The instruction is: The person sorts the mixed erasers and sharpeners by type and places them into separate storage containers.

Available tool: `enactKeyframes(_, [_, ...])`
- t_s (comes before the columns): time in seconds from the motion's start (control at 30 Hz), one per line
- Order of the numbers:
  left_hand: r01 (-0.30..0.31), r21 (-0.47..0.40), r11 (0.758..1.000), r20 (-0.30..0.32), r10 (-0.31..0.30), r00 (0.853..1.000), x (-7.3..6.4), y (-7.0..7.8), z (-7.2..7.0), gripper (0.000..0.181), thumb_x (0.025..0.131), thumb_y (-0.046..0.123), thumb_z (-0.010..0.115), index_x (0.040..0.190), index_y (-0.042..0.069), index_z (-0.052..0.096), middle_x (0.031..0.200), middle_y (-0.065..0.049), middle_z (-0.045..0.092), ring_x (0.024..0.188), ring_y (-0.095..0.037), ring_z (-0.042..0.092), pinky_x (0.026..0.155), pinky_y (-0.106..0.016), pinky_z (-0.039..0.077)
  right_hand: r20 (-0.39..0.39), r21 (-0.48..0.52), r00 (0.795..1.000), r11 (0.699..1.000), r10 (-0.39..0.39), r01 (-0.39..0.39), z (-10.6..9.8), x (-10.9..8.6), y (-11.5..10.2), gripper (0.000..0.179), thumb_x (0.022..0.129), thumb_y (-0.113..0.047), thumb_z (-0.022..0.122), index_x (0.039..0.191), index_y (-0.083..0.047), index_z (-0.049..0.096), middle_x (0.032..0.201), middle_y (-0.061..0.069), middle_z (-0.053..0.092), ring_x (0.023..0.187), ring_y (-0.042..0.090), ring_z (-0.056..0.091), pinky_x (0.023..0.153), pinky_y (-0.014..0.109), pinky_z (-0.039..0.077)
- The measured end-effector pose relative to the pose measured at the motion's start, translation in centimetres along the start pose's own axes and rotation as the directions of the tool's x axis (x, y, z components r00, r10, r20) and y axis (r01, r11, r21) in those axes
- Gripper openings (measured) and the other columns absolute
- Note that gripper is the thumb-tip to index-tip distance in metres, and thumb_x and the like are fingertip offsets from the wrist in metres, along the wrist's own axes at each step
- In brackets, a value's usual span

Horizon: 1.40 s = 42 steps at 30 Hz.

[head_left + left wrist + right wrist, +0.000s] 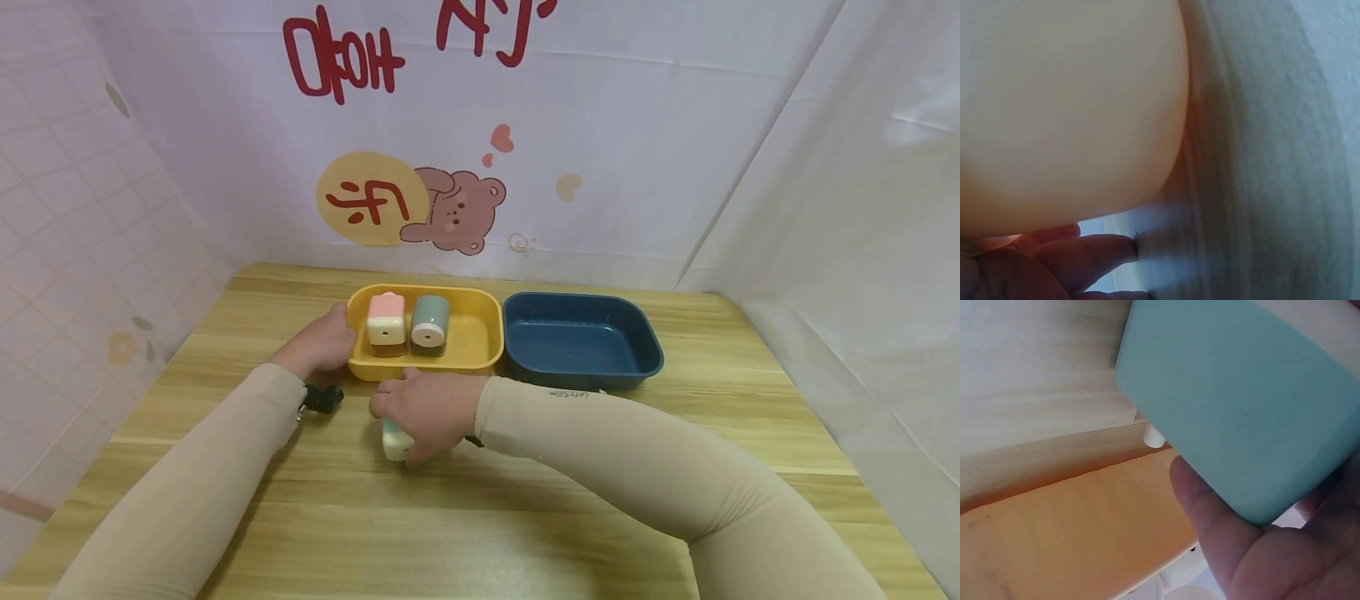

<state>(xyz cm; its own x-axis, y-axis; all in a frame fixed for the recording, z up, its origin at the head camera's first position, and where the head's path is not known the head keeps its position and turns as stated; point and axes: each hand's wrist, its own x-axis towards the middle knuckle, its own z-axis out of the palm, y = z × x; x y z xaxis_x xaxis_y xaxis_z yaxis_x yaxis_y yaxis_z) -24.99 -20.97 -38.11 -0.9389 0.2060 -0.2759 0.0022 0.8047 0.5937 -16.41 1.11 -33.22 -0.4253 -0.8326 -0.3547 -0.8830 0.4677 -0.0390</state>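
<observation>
In the head view my right hand (431, 408) grips a teal and cream pencil sharpener (396, 442) low over the wooden table, just in front of a yellow tray (480, 367). The right wrist view shows the sharpener's teal side (1229, 406) large, with the thumb and fingers around its lower end. At the tray's left end rests my left hand (322, 340), fairly straight fingers (1085, 256) beside the wall. Inside the tray are a pink and cream sharpener (386, 321) and a grey-green and white one (430, 321), each with a hole facing me.
A dark blue tray (581, 375) stands against the yellow tray's right side. White printed cloth (615, 100) hangs behind the table (480, 542) and along both sides. A black strap device (324, 397) sits at my left wrist.
</observation>
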Motion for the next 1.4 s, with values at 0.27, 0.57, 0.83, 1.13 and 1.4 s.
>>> enactKeyframes(0.27, [-0.014,-0.009,1.0,-0.005,0.014,1.0,0.0,-0.1,0.0,0.056,0.105,0.016,0.032,0.155,-0.009,0.024,0.132,-0.028,0.054,0.114,-0.038,0.055,0.103,-0.053,0.045,0.001,0.02,1.0,1.0,-0.021,0.021,-0.3,-0.2,0.0,0.064,0.088,-0.043,0.083,0.141,-0.019,0.057,0.132,-0.007,0.059,0.109,0.011,0.054,0.095,0.025,0.043])
enactKeyframes(0.57, [-0.025,-0.01,1.0,-0.003,0.025,1.0,0.2,-0.3,0.0,0.056,0.105,0.016,0.034,0.154,-0.009,0.025,0.131,-0.028,0.053,0.111,-0.038,0.056,0.099,-0.051,0.046,-0.004,0.074,0.999,0.997,-0.032,0.032,-1.0,-0.6,0.0,0.063,0.085,-0.038,0.085,0.139,-0.02,0.057,0.128,-0.009,0.058,0.108,0.012,0.052,0.093,0.025,0.043])
enactKeyframes(0.83, [-0.019,0.002,1.0,-0.003,0.019,1.0,0.2,-0.4,0.1,0.055,0.105,0.016,0.031,0.153,-0.01,0.024,0.127,-0.028,0.055,0.108,-0.037,0.057,0.097,-0.05,0.046,-0.022,0.103,0.998,0.993,-0.055,0.057,-1.7,-1.0,-0.2,0.063,0.084,-0.037,0.086,0.137,-0.019,0.057,0.127,-0.009,0.059,0.107,0.013,0.052,0.092,0.023,0.043])
enactKeyframes(1.13, [-0.024,-0.03,0.999,0.002,0.024,1.0,0.1,-0.3,0.1,0.053,0.103,0.015,0.033,0.151,-0.008,0.027,0.124,-0.026,0.056,0.105,-0.036,0.058,0.095,-0.048,0.047,-0.028,0.115,0.999,0.992,-0.046,0.049,-3.0,-1.6,-0.2,0.063,0.083,-0.036,0.085,0.138,-0.02,0.057,0.129,-0.009,0.059,0.112,0.012,0.053,0.099,0.024,0.044])
enactKeyframes(1.4, [-0.027,-0.019,0.999,-0.004,0.027,1.0,0.1,-0.4,0.1,0.052,0.103,0.015,0.033,0.149,-0.008,0.028,0.123,-0.026,0.057,0.107,-0.037,0.058,0.096,-0.048,0.047,-0.052,0.136,0.998,0.989,-0.047,0.054,-3.9,-1.9,-0.1,0.06,0.083,-0.036,0.084,0.134,-0.02,0.057,0.122,-0.01,0.059,0.103,0.01,0.057,0.092,0.021,0.047])
